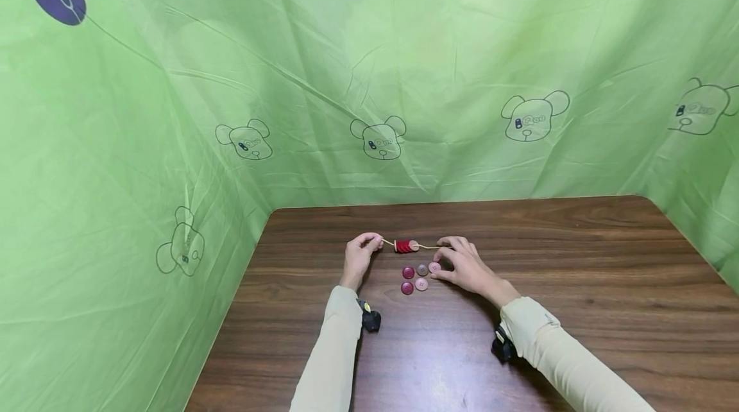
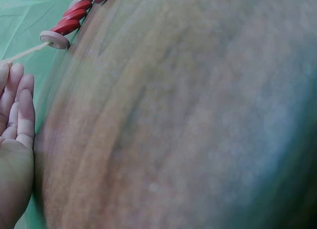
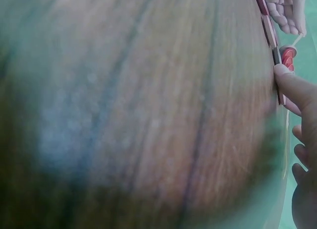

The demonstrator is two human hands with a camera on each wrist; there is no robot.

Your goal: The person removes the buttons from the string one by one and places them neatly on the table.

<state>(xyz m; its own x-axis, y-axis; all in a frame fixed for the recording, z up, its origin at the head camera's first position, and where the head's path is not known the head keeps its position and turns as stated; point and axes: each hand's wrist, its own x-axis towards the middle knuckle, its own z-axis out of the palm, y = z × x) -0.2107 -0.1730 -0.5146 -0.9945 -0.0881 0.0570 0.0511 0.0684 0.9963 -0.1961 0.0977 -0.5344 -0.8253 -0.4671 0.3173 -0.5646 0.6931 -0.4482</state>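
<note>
Around the work area hangs a green cloth printed with bear outlines; within it, a brown wood-grain tabletop. Right hand: thumb and index finger clamped on the rim of a loose pink button; cannot tell whether the other fingers grip the cord passing there. Left hand: fingertips pinched together on the cord's opposite end. Between the hands, toward the tabletop's far edge: a row of red buttons, strung and tilted, with a pale disc at either end. Just nearer: two maroon buttons, one grey-brown button, a second pink button. Progress, judged: one row is strung; five buttons, counting the pinched one, are off the cord. Markings: letter-like shapes inside the bear outlines, not readable; no legible brand or label on the buttons.
</note>
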